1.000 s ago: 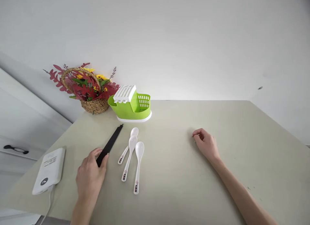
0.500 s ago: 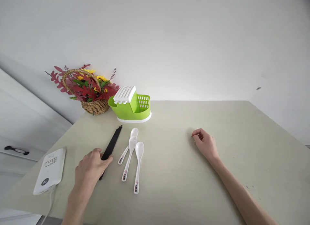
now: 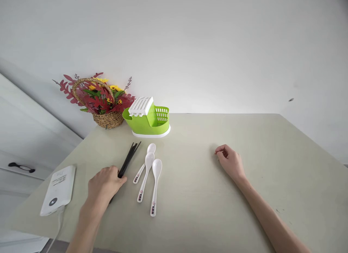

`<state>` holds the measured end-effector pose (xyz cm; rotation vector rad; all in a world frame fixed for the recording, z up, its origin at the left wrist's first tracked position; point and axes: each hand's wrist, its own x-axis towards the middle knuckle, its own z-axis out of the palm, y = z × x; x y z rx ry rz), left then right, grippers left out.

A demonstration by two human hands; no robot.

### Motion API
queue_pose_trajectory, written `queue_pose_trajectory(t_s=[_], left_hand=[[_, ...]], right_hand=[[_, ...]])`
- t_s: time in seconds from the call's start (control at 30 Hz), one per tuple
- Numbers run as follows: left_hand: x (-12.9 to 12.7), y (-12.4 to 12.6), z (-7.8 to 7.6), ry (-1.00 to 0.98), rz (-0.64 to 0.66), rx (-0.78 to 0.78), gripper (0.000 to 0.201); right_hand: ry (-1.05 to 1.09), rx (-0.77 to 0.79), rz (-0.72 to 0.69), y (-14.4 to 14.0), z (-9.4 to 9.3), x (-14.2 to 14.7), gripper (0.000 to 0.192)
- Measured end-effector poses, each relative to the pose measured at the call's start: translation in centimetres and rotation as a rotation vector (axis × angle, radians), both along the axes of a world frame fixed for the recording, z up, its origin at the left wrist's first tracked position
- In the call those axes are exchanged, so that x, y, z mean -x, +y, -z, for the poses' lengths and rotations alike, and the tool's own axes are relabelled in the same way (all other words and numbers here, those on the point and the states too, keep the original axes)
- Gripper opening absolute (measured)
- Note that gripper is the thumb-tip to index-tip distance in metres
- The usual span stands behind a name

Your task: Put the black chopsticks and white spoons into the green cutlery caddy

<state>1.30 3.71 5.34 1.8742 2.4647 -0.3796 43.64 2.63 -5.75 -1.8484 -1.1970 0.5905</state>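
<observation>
My left hand is closed around the near end of a bundle of black chopsticks, whose far tips fan out toward the back of the table. Just right of them lie three white spoons side by side, bowls pointing away from me. Behind them stands a green cutlery drainer with a white slotted lid. My right hand rests on the beige table to the right, fingers loosely curled, holding nothing.
A wicker basket of red and yellow artificial flowers stands at the back left by the wall. A white device with a cable lies near the table's left edge. White cabinets with a black handle are at the left.
My left hand has closed around the chopsticks and lifted their near end slightly; the tips have spread apart. My right hand has stayed still.
</observation>
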Motion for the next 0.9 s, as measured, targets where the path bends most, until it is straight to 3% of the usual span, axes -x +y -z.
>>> queue_pose_trajectory(t_s=[0.1,0.23,0.37,0.6,0.9], left_hand=[[0.1,0.4,-0.3,0.025,0.045,0.030,0.013],[0.3,0.7,0.4,-0.018,0.053,-0.012,0.012],[-0.1,0.4,1.0,-0.006,0.046,-0.009,0.019],[-1.4,-0.9,0.5,0.071,0.131,0.077,0.037],[-1.7,-3.3,3.0,-0.063,0.106,-0.197,0.036]], right_hand=[[0.003,-0.006,-0.002,0.0,0.1,0.0,0.017],[0.005,-0.015,-0.006,0.1,0.1,0.0,0.017],[0.004,-0.011,-0.012,0.1,0.1,0.0,0.017],[0.002,-0.019,-0.019,0.1,0.1,0.0,0.017],[-0.002,-0.011,-0.013,0.1,-0.1,0.0,0.017]])
